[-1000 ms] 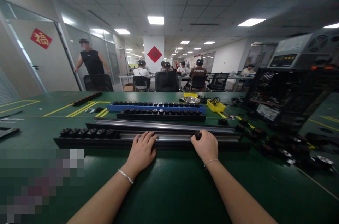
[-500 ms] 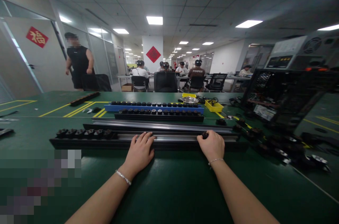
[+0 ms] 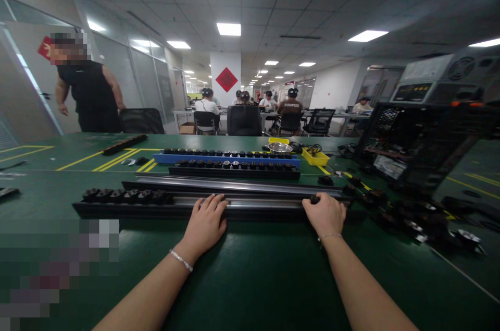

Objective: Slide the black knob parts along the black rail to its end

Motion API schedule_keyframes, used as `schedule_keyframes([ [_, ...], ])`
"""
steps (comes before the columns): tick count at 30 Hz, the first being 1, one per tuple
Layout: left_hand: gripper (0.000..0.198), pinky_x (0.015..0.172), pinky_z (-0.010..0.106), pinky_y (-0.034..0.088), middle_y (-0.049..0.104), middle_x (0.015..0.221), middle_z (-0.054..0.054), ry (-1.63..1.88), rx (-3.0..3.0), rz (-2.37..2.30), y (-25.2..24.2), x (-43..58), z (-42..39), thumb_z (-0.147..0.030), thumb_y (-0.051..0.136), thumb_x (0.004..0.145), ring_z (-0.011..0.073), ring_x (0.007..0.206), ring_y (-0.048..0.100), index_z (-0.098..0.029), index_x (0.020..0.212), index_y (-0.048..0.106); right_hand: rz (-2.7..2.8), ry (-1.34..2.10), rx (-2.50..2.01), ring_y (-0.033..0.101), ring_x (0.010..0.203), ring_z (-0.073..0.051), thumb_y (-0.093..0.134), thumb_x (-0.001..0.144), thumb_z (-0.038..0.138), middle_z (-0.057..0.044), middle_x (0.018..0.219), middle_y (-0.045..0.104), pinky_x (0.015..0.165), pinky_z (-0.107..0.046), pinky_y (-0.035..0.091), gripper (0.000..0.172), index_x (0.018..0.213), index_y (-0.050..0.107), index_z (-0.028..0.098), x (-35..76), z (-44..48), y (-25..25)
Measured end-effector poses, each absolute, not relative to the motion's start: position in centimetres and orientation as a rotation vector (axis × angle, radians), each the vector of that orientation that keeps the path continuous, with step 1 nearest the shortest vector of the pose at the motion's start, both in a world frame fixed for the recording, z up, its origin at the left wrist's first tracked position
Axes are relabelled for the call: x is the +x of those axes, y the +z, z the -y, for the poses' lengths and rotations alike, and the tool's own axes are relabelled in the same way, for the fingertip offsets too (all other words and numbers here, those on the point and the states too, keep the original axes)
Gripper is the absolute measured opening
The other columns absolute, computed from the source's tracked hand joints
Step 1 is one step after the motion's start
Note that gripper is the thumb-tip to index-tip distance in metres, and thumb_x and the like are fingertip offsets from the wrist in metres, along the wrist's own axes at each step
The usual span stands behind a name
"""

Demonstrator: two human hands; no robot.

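Note:
A long black rail [image 3: 258, 205] with a shiny metal channel lies across the green table in front of me. Several black parts [image 3: 130, 195] sit in a row at its left end. My left hand [image 3: 207, 221] rests on the rail's middle, fingers spread over the channel. Toward the rail's right end, my right hand [image 3: 325, 213] pinches a small black part [image 3: 314, 199] at the channel. Just behind is a second black rail [image 3: 234, 185] with a bare metal channel.
Farther back lie a blue rail [image 3: 161, 159] and another black rail [image 3: 234, 172], both bearing black parts. Loose black parts [image 3: 414, 216] and an open computer case [image 3: 402, 138] are at right, near a yellow tray [image 3: 318, 159]. A person [image 3: 89, 86] stands beyond the table at left.
My right hand has moved a little to the right along the rail with the small black part. My left hand has stayed in place. The standing person has moved left and nearer.

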State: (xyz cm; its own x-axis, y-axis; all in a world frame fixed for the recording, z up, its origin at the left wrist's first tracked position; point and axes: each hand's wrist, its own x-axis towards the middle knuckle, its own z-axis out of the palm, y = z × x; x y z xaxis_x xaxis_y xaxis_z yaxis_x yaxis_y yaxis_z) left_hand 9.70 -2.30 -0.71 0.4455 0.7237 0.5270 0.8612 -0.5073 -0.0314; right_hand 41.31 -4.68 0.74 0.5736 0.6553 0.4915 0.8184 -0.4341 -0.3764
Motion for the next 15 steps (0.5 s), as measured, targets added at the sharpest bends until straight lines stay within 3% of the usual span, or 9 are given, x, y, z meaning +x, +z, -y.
schedule_keyframes([
  [7, 0.034, 0.103, 0.047, 0.031, 0.053, 0.131, 0.005, -0.671, -2.411, 1.352, -0.6, 9.6, 2.2, -0.025, 0.050, 0.078, 0.0260, 0.124, 0.044, -0.025, 0.111, 0.057, 1.027, -0.346, -2.228, 0.052, 0.102, -0.028, 0.049, 0.068, 0.040, -0.013, 0.099, 0.064, 0.102, -0.051, 0.021, 0.034, 0.089, 0.062, 0.016, 42.7, 4.6, 0.4],
  [15, 0.029, 0.103, 0.046, 0.033, 0.053, 0.131, 0.006, -0.665, -2.400, 1.369, -0.5, 9.3, 2.1, -0.023, 0.049, 0.078, 0.0255, 0.123, 0.045, -0.022, 0.106, 0.059, 0.916, -0.331, -2.247, 0.048, 0.107, -0.030, 0.051, 0.068, 0.040, -0.013, 0.104, 0.062, 0.100, -0.056, 0.022, 0.035, 0.091, 0.063, 0.017, 44.7, 4.8, 0.1],
])
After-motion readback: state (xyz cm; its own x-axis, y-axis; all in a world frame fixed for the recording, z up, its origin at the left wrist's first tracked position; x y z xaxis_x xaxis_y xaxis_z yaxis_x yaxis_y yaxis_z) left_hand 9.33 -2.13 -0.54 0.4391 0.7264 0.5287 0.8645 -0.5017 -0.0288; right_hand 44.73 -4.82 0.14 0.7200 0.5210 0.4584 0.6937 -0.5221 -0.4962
